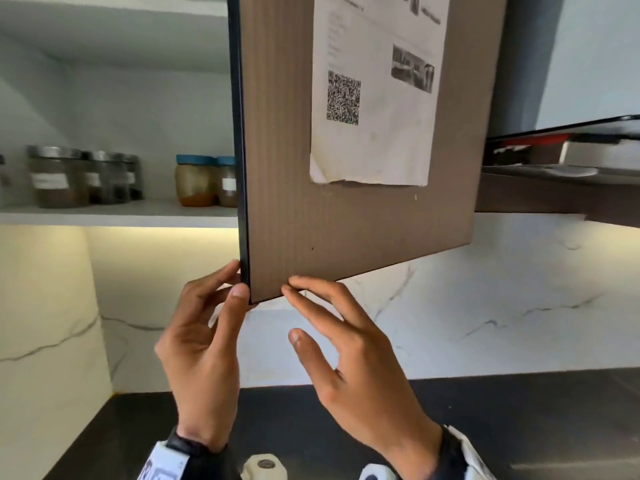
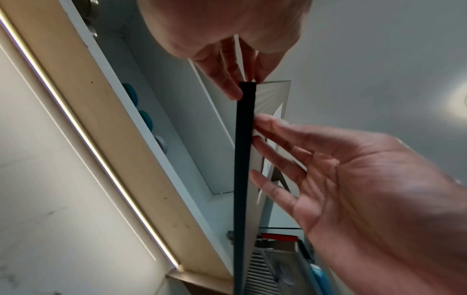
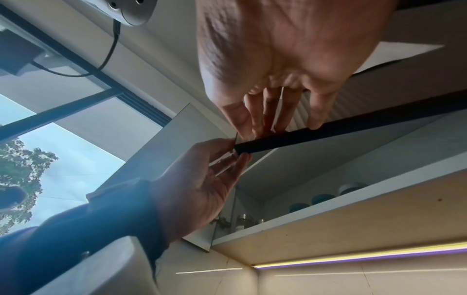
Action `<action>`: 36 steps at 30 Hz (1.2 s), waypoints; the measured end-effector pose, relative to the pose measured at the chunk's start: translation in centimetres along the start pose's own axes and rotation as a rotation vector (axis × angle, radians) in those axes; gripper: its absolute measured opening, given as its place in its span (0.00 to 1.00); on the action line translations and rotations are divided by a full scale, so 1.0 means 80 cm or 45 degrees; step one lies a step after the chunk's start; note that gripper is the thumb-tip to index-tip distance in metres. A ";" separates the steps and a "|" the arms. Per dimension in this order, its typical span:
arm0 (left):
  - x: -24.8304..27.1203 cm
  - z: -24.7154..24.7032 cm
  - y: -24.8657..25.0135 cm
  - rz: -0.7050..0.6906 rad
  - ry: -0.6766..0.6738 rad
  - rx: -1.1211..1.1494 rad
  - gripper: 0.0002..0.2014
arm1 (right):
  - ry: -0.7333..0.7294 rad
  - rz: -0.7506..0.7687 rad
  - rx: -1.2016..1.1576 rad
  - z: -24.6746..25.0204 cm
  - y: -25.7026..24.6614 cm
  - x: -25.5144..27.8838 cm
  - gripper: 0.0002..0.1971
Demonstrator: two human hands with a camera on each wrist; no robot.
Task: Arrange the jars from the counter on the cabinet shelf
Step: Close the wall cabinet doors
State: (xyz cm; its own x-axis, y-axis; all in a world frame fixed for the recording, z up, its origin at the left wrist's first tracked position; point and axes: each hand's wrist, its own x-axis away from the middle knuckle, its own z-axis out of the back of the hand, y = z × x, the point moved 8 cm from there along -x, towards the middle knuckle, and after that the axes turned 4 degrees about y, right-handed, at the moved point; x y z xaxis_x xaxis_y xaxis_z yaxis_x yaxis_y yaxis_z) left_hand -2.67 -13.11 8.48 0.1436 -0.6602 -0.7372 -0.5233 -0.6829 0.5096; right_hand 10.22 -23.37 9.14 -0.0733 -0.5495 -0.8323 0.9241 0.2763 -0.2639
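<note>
1. Cabinet door (image 1: 346, 220) stands swung out from the cabinet, nearly edge-on to the head camera. Brown ribbed face, dark edge strip.
2. Left hand (image 1: 201, 358) is at the door's lower corner. Thumb lies on the brown outer face, fingers on the inner side, so the corner is pinched between them. The left wrist view shows the same: digits on either side of the dark edge.
3. Right hand (image 1: 349, 351) is just right of the left one, at the door's bottom edge. Fingers extended, tips touching the door; thumb free and apart from it. No wrap around the edge visible, so released, contact only.
4. Jars (image 1: 83, 176) are on the cabinet shelf (image 1: 121, 214), behind and left of the door. Three with metal lids stand in a tight group at left, holding dark contents, with white labels.
5. Two blue-lidded jars (image 1: 195, 180) stand further right; the right one is partly hidden by the door edge. Gap between the two groups.
6. Paper sheet (image 1: 377, 91) with a QR code is stuck on the door's outer face.
7. Dark counter (image 1: 519, 427) lies below the hands. A small white object (image 1: 265, 467) sits at the frame's bottom edge; can't tell what it is.
8. Light strip (image 3: 366, 257) glows under the shelf.
</note>
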 end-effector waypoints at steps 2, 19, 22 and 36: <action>-0.024 0.011 -0.015 -0.060 0.017 -0.111 0.10 | -0.019 0.008 0.055 -0.027 0.008 -0.019 0.21; -0.149 0.029 -0.181 0.056 -0.320 -0.419 0.18 | 0.049 -0.108 0.460 -0.179 0.106 -0.117 0.31; -0.152 0.032 -0.199 0.082 -0.415 -0.444 0.18 | 0.073 -0.152 0.492 -0.192 0.115 -0.124 0.33; -0.117 0.065 -0.221 0.268 -0.546 -0.664 0.23 | 0.105 -0.065 0.448 -0.205 0.126 -0.127 0.39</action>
State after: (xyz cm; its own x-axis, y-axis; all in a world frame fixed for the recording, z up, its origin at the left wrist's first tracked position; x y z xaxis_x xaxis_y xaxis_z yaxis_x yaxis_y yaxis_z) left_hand 0.86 6.79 4.05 -0.3158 -0.6864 -0.6550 -0.0178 -0.6860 0.7274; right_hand 14.15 -2.07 6.95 -0.1398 -0.4861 -0.8627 0.9899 -0.0462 -0.1343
